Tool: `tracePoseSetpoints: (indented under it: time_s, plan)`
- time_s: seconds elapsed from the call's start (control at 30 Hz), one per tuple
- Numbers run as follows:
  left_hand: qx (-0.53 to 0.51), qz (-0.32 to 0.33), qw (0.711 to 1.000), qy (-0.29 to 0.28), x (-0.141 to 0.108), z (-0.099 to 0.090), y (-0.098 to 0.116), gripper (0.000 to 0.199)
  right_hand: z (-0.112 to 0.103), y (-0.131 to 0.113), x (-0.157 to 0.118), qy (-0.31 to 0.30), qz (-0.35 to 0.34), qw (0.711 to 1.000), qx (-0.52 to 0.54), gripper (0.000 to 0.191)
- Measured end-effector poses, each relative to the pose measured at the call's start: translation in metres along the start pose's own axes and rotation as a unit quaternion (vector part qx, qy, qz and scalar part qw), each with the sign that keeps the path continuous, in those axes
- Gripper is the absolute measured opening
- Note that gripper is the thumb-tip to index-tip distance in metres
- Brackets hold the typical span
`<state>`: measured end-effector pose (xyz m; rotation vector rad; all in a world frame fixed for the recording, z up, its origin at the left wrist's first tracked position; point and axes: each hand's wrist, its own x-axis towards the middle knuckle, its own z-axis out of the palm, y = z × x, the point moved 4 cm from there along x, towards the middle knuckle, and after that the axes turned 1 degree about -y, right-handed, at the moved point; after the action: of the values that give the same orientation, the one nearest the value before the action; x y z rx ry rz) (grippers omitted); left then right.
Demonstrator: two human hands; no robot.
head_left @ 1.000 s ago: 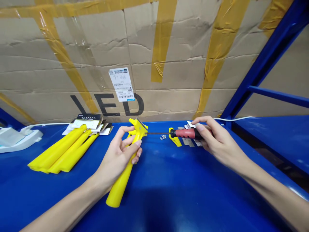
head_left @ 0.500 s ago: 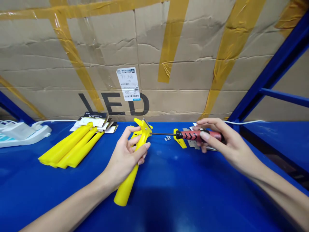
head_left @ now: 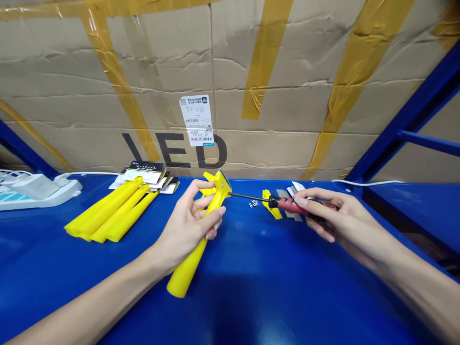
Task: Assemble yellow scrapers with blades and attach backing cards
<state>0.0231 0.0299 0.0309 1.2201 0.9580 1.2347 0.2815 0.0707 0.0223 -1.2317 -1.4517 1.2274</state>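
Note:
My left hand [head_left: 196,213] is wrapped round the yellow handle of a scraper [head_left: 187,269], held tilted with its head up and a thin metal blade at the top edge. A small screw shows on the head. My right hand [head_left: 334,213] grips a red and black screwdriver [head_left: 293,205], its shaft pointing left. The tip meets the right side of the scraper's head; whether it sits in a screw I cannot tell. Beneath the shaft lie several small screws [head_left: 253,203]. A yellow clamp piece [head_left: 272,205] and flat metal blades [head_left: 293,215] lie near the screwdriver's handle, partly hidden by it.
Several yellow scrapers [head_left: 111,211] with card packaging [head_left: 147,173] lie on the blue surface [head_left: 273,287] at left. Beyond them is a white power strip [head_left: 46,194] with a cable. A big taped cardboard box [head_left: 172,62] stands behind, and a blue metal frame [head_left: 402,115] rises at right.
My right fingers have shifted round the screwdriver's handle, whose butt now sits slightly lower. The scraper stays in my left hand, and the whole view has shifted a little.

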Motion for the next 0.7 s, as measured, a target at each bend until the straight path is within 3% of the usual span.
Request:
tracePoseSetpoints:
  time_s: [0.2,0.43,0.7]
  plan:
    - [-0.028,-0.047,0.998,0.013,0.003,-0.002,-0.006,0.046,-0.013,-0.005,0.004,0.039,-0.057,0.997,0.031,0.037]
    - [-0.048,-0.102,0.994,0.008,0.002,0.001,-0.012,0.047,-0.017,-0.009,0.001,0.013,-0.151,0.988,-0.014,0.024]
    - [-0.043,-0.107,0.993,-0.007,0.002,0.002,-0.015,0.045,-0.017,-0.009,-0.001,0.015,-0.174,0.985,-0.016,0.019]
